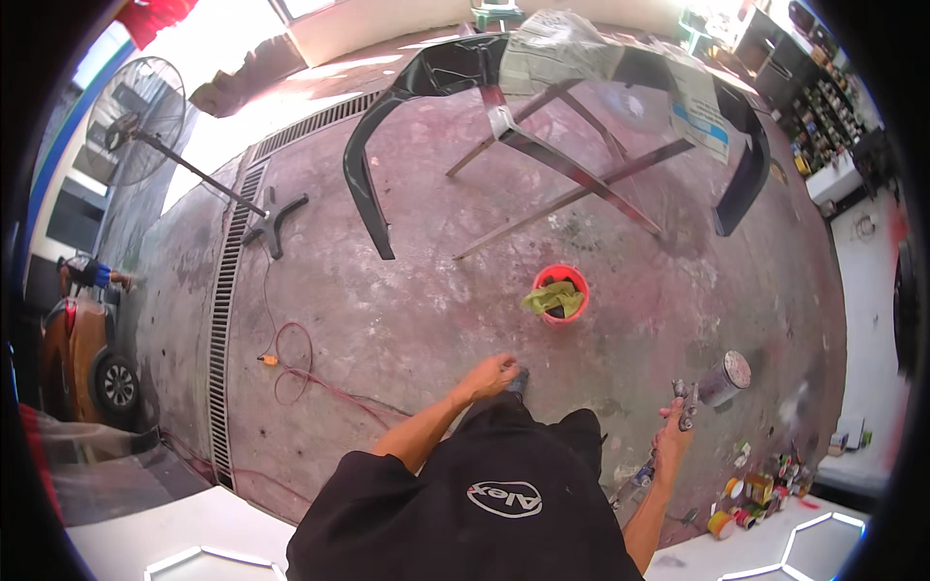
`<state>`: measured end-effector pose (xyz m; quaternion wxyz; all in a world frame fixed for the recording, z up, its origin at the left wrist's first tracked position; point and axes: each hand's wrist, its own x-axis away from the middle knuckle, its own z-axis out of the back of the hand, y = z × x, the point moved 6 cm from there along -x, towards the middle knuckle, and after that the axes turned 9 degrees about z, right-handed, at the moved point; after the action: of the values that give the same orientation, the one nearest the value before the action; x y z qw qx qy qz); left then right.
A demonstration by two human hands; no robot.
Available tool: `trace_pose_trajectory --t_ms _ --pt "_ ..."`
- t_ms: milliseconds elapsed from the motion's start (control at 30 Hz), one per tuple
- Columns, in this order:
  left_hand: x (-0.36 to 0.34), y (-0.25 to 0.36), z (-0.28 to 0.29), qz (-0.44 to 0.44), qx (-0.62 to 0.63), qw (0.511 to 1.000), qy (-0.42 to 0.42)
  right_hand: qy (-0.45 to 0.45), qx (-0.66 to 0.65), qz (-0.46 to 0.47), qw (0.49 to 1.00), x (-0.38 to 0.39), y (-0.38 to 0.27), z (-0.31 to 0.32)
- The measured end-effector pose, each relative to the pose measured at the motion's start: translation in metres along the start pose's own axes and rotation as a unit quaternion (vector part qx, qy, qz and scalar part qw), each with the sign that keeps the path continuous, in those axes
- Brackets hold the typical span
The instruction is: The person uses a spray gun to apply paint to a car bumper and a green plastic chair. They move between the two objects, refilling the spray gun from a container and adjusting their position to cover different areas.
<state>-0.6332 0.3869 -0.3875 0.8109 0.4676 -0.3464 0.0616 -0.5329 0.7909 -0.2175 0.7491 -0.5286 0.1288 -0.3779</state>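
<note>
My right hand (671, 438) is wrapped round a paint spray gun (687, 405), held out at the lower right. A grey cylindrical cup (719, 382) with a stained, pale lid tilts away at the gun's far end. Over my dark shoe (519, 382), my left hand (491, 377) hangs with its fingers curled together, and nothing shows in them. Ahead, a dark car bumper (362, 184) rests on a crossed metal stand (581, 179). Newspaper sheets (552, 60) and clear film cover parts of it.
A red bucket (582, 308) holding a yellow-green cloth (554, 298) stands before me. To the left are a pedestal fan (136, 121), a floor drain grate (225, 300), a looped red hose (329, 387) and an orange car (77, 358). Cans and bottles (760, 489) cluster at lower right.
</note>
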Motion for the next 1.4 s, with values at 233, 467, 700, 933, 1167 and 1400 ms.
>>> trace_pose_trajectory --t_ms 233,467,700,933,1167,1400 --pt "-0.064 0.201 -0.022 -0.155 0.083 0.980 -0.098 -0.159 0.061 0.038 0.985 -0.132 -0.090 -0.112" --pt "-0.160 0.339 -0.060 -0.177 0.050 0.973 -0.142 -0.252 0.124 0.110 0.953 -0.271 -0.142 -0.186" --pt "-0.286 0.387 -0.121 -0.059 0.249 0.935 -0.244 -0.338 0.069 0.200 0.917 -0.375 -0.181 -0.254" --pt "-0.335 0.412 -0.120 0.027 0.398 0.894 -0.202 -0.357 0.083 0.195 0.910 -0.433 -0.198 -0.292" --pt "-0.355 0.407 -0.103 0.035 0.400 0.896 -0.191 -0.359 0.055 0.166 0.917 -0.448 -0.193 -0.322" --pt "-0.355 0.400 -0.079 0.056 0.409 0.895 -0.170 -0.350 0.081 0.154 0.921 -0.442 -0.203 -0.343"
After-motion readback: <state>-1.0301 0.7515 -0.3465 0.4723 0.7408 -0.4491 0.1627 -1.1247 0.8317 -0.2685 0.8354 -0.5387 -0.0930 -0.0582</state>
